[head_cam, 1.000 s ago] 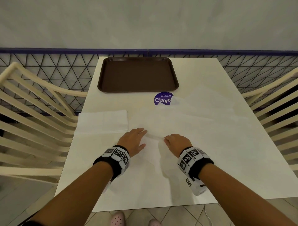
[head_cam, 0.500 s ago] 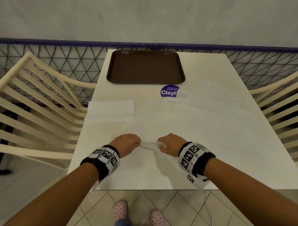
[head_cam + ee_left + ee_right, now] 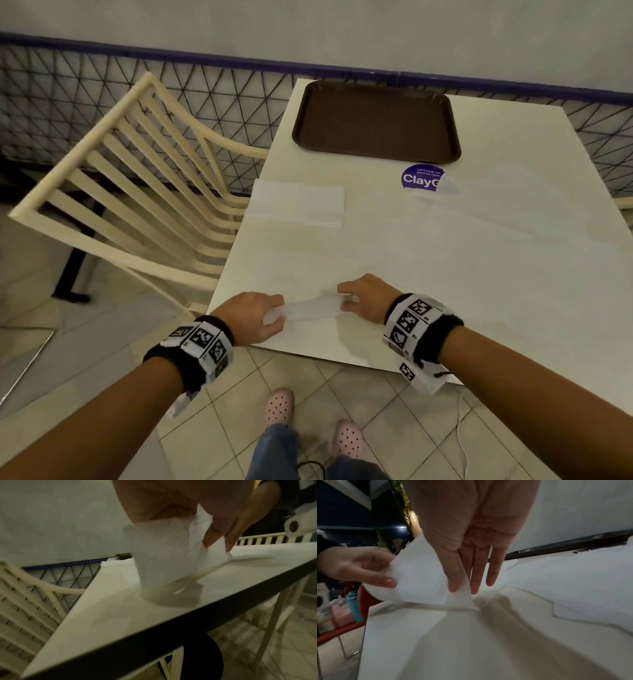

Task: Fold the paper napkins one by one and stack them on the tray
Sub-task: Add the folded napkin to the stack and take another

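A white paper napkin (image 3: 308,308) is held up off the table's near edge, one corner in each hand. My left hand (image 3: 260,313) pinches its left end between thumb and fingers, with the napkin (image 3: 164,555) hanging below the left hand (image 3: 197,524). My right hand (image 3: 356,298) pinches the right corner; in the right wrist view the thumb and forefinger of this right hand (image 3: 464,582) clamp the napkin (image 3: 419,577). The brown tray (image 3: 376,120) lies bare at the table's far end. A folded napkin (image 3: 298,205) lies flat at the table's left edge.
Unfolded napkins (image 3: 513,219) spread over the right half of the white table (image 3: 445,294), partly covering a purple round sticker (image 3: 419,176). A cream slatted chair (image 3: 137,185) stands to the left, a wire fence (image 3: 102,85) behind. The person's pink shoes (image 3: 281,406) show below the table edge.
Both hands went from lying flat on the napkin to pinching its corners and pulled back to the near table edge, lifting it. The head view swung left.
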{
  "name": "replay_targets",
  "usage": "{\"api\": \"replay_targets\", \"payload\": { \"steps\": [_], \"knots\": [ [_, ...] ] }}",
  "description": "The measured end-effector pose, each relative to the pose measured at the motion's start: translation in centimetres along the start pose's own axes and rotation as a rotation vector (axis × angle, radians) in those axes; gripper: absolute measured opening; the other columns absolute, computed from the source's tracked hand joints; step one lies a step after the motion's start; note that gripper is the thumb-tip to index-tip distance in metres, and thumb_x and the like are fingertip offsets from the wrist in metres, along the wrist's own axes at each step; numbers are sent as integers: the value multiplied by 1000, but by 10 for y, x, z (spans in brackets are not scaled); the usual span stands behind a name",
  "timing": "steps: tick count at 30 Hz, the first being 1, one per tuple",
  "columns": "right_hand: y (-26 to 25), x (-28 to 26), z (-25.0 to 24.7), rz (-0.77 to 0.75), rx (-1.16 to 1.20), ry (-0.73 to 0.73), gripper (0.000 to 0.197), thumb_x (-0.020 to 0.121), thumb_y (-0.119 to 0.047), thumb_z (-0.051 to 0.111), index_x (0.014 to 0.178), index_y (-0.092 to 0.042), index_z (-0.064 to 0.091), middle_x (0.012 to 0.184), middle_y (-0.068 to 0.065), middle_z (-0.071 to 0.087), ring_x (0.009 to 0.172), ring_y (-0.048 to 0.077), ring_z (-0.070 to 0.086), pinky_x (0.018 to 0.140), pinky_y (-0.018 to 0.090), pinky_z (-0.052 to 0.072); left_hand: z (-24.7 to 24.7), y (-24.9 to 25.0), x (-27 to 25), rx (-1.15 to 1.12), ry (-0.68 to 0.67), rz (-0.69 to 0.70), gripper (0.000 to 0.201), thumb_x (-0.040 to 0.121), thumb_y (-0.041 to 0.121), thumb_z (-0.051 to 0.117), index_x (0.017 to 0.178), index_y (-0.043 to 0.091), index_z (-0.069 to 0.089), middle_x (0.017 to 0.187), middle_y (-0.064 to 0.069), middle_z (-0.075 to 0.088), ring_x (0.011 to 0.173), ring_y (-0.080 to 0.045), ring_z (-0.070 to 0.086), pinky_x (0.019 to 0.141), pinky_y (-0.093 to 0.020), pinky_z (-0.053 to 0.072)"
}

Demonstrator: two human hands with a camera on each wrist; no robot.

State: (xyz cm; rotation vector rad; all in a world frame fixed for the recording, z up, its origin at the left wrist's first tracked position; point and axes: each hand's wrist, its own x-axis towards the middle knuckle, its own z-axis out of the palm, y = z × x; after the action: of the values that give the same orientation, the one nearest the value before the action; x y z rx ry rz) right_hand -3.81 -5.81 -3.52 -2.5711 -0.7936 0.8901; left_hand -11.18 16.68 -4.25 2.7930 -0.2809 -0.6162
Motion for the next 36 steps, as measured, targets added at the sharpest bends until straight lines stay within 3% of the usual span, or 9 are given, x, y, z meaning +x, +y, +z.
{"api": "replay_targets", "payload": {
  "steps": [3, 7, 12, 15, 20, 28, 30, 33, 36],
  "knots": [
    [6, 0, -4, -4, 54, 23, 5, 88, -7, 59, 83, -5, 60, 81, 19, 56, 78, 20, 48, 66, 23, 31, -2, -5, -2, -139, -29, -44, 28, 88, 31, 58, 113, 18, 57, 107, 3, 60, 95, -14, 52, 80, -17, 32],
    [21, 4, -10, 119, 96, 57, 32, 86, -11, 64, 62, -16, 43, 65, -3, 45, 77, 15, 43, 54, 10, 26, -8, -14, 3, -251, -5, -143, 18, 88, 23, 60, 104, 15, 63, 98, 0, 62, 98, -20, 56, 76, -18, 33],
    [30, 17, -15, 299, 315, 76, 32, 86, -12, 62, 62, -23, 46, 52, -13, 55, 44, -4, 53, 42, 2, 36, -19, -28, 15, -439, 23, -340, 18, 91, 32, 57, 96, 15, 63, 86, -3, 60, 83, -18, 53, 62, -21, 37],
    [29, 27, -16, 353, 329, 65, 31, 91, -16, 56, 62, -19, 45, 32, -10, 52, 50, 6, 50, 54, 12, 38, -20, -33, 26, -694, 32, -441, 29, 88, 27, 62, 111, 9, 65, 104, -9, 67, 88, -21, 61, 80, -26, 52],
    [30, 39, -20, 394, 299, 57, 35, 94, -22, 52, 61, -16, 41, 49, -1, 52, 24, -7, 46, 50, 17, 36, -20, -36, 41, -772, 1, -530, 33, 88, 25, 62, 112, 2, 63, 111, -15, 66, 95, -28, 64, 85, -33, 53],
    [30, 46, -20, 436, 333, 74, 39, 94, -23, 53, 59, -13, 39, 58, 3, 46, 50, 14, 42, 51, 21, 34, -23, -37, 53, -674, -89, -627, 37, 88, 35, 60, 103, 1, 65, 107, -17, 69, 100, -30, 66, 96, -38, 50],
    [30, 46, -20, 439, 337, 70, 40, 95, -24, 52, 59, -13, 38, 58, 3, 46, 50, 13, 42, 51, 21, 34, -24, -36, 56, -611, -118, -625, 37, 89, 38, 57, 92, 1, 64, 95, -15, 70, 91, -28, 67, 90, -33, 52],
    [30, 48, -19, 452, 334, 68, 40, 95, -24, 52, 59, -14, 38, 59, 2, 45, 52, 12, 41, 52, 19, 34, -25, -35, 58, -522, -102, -654, 43, 90, 40, 56, 61, 10, 45, 62, -4, 57, 60, -18, 57, 59, -21, 43],
    [30, 50, -18, 475, 333, 75, 41, 94, -24, 53, 59, -13, 37, 59, 3, 44, 52, 14, 42, 52, 21, 34, -25, -33, 58, -471, -89, -669, 48, 90, 42, 54, 57, 12, 37, 56, -1, 50, 51, -12, 48, 54, -17, 34]
  ]
}}
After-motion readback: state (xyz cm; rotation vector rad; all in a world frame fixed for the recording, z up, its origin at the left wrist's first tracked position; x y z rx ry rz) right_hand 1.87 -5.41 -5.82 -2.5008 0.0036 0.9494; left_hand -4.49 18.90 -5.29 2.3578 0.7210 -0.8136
